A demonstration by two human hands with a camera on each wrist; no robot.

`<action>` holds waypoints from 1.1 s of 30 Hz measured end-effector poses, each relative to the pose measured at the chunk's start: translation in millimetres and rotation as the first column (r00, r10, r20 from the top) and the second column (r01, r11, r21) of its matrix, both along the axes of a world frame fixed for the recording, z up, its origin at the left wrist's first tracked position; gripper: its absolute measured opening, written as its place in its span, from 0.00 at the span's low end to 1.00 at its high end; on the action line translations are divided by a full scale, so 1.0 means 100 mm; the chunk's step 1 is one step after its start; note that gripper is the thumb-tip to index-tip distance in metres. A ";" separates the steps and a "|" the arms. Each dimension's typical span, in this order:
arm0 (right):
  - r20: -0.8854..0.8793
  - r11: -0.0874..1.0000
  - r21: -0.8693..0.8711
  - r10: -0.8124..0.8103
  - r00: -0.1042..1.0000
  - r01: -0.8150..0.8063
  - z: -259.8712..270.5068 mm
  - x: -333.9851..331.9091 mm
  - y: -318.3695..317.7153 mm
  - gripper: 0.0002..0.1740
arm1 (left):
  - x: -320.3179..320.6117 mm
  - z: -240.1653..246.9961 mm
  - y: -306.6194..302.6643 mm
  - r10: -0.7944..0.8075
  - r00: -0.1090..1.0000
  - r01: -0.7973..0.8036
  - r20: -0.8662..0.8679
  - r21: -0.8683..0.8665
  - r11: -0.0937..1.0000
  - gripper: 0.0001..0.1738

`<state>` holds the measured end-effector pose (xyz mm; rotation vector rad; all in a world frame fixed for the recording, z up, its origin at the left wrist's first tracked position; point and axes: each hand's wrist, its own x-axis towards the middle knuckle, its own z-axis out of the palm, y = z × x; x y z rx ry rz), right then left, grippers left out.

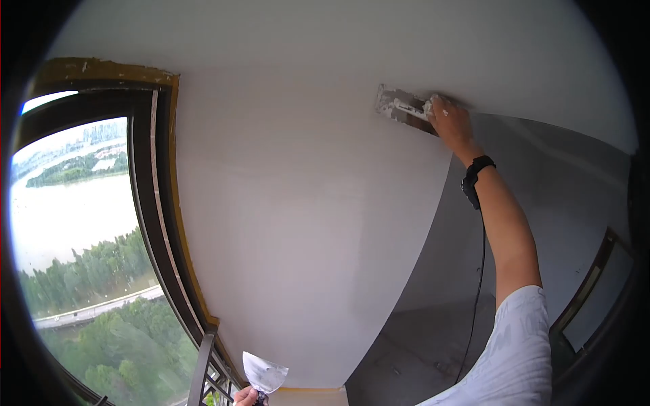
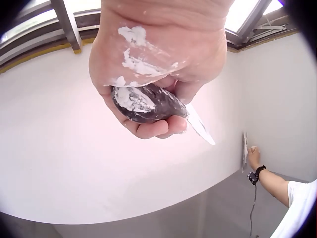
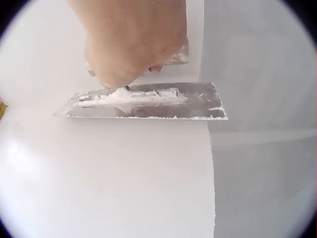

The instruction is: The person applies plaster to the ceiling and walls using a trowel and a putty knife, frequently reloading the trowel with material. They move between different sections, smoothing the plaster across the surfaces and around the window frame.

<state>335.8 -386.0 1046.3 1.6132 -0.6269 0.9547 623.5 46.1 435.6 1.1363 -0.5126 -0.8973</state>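
High up in the head view, my right hand (image 1: 450, 123) grips a rectangular plastering trowel (image 1: 399, 105) smeared with white plaster. In the right wrist view, the trowel's blade (image 3: 148, 106) lies against the white wall (image 3: 109, 173), close to the edge where a greyer surface begins. My right hand (image 3: 136, 44) wraps its handle, with the fingers mostly hidden. Low in the head view, my left hand (image 1: 247, 396) holds a putty knife (image 1: 265, 373), blade up. The left wrist view shows this left hand (image 2: 158, 54), spotted with plaster, curled round the dark handle (image 2: 148, 103).
A dark-framed window (image 1: 145, 169) with a yellowish border stands at the left, a metal railing (image 1: 206, 365) below it. The smooth ceiling (image 1: 325, 34) spans above. A black cable (image 1: 479, 284) hangs from the right wrist. Another framed opening (image 1: 589, 298) is at the lower right.
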 end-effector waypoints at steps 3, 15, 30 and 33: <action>0.012 0.998 0.052 -0.036 0.999 0.035 0.06 0.06 0.07 0.17 | 0.17 -0.38 0.11 0.018 0.996 -0.015 -0.089 0.031 0.999 0.12; -0.179 0.974 0.201 -0.067 0.982 0.103 -0.18 0.01 0.37 0.13 | -0.53 0.22 -1.23 -0.515 0.853 0.514 -0.077 -0.036 0.857 0.23; -0.291 0.998 0.042 -0.025 0.956 0.039 -0.06 1.24 0.85 0.15 | -1.13 0.33 -1.23 -0.688 0.725 0.677 -0.031 -0.150 0.720 0.22; -0.301 0.995 0.058 -0.063 0.951 0.084 0.04 1.55 0.94 0.15 | -1.16 0.24 -1.20 -0.645 0.754 0.648 -0.129 -0.016 0.761 0.10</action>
